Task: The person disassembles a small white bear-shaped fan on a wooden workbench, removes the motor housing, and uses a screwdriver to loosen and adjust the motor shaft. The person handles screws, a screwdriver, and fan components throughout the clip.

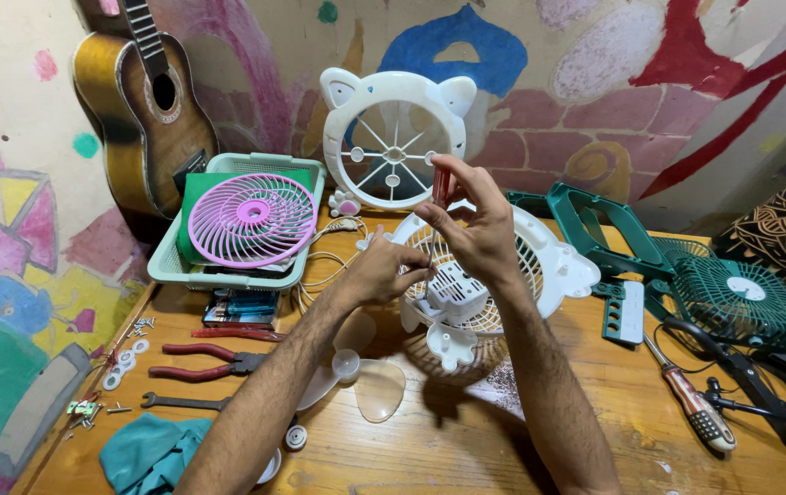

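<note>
While both hands work, the green basket (165,266) holds a pink grille (252,220).

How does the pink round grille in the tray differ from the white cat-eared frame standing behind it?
The pink grille has many fine curved ribs with a solid hub; the white cat-eared frame has only a few straight spokes and large open gaps. The pink grille lies tilted in the pale green tray, while the white frame stands upright against the painted wall. The white frame has two ear shapes on top; the pink grille is a plain circle. Both are round plastic fan parts.
</note>
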